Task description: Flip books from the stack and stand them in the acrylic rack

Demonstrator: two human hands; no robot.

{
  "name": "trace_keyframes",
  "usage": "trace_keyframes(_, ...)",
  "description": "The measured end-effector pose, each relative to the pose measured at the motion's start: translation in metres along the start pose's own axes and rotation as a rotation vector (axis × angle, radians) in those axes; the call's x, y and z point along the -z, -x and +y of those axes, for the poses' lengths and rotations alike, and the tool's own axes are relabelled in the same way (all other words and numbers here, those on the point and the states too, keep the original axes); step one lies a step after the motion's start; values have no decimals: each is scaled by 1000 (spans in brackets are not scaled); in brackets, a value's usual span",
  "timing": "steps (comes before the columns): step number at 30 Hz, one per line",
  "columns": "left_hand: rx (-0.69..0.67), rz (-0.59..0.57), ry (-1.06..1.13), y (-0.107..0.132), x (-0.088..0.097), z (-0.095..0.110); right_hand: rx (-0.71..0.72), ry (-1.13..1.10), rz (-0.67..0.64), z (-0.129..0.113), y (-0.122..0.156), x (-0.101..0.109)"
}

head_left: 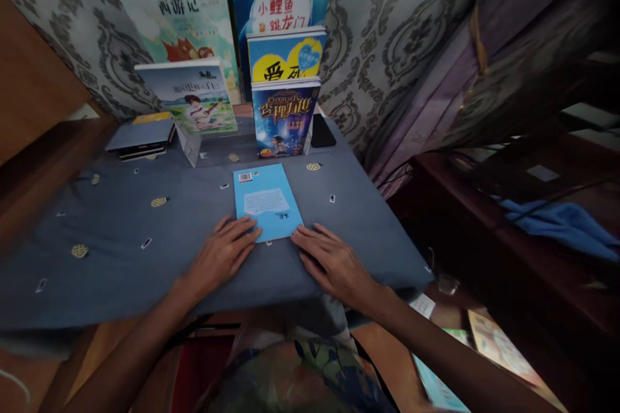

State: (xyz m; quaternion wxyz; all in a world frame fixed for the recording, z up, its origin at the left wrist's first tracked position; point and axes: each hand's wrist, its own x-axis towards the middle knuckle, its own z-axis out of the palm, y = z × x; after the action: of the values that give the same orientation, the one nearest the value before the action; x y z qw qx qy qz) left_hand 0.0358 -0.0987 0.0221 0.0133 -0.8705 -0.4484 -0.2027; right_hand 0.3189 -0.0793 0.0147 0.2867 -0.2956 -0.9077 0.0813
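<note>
A light-blue book (269, 190) lies flat on the cloth-covered table in front of me, its barcode at the far left corner and its printing upside down to me. My left hand (225, 250) rests at its near left corner, fingers stretched out and fingertips on the cover. At the near right corner, my right hand (332, 261) touches the edge with extended fingers. Neither hand grips the book. Just beyond it stands a dark-blue book (285, 119) with gold lettering, and behind that a yellow and blue book (285, 58).
A book with a guitar player (201, 100) leans on a clear stand (188, 142). Two large books (181, 13) stand against the patterned wall covering. Left is a small book stack (140, 135); right, a black phone (322, 131). A dark-red cabinet (484, 226) stands beyond the table's right edge.
</note>
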Motion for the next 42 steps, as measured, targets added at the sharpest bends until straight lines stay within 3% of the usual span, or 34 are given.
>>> trace_keyframes(7,-47,-186,110,-49,-6,0,4,-3,18,0,0,2)
trace_keyframes(15,28,-172,28,-135,-36,-42,-8,-18,14,0,1,3)
trace_keyframes(20,70,-130,30,-164,-48,-64,-19,-44,15,0,1,4)
trace_keyframes(26,73,-83,69,-158,-59,-71,-21,-52,22,1,2,2)
trace_keyframes(37,163,-139,82,-125,-41,-91,-104,12,-86,11,-8,2)
trace_keyframes(42,154,-113,94,-111,-40,-85,-53,62,-120,8,-1,-4)
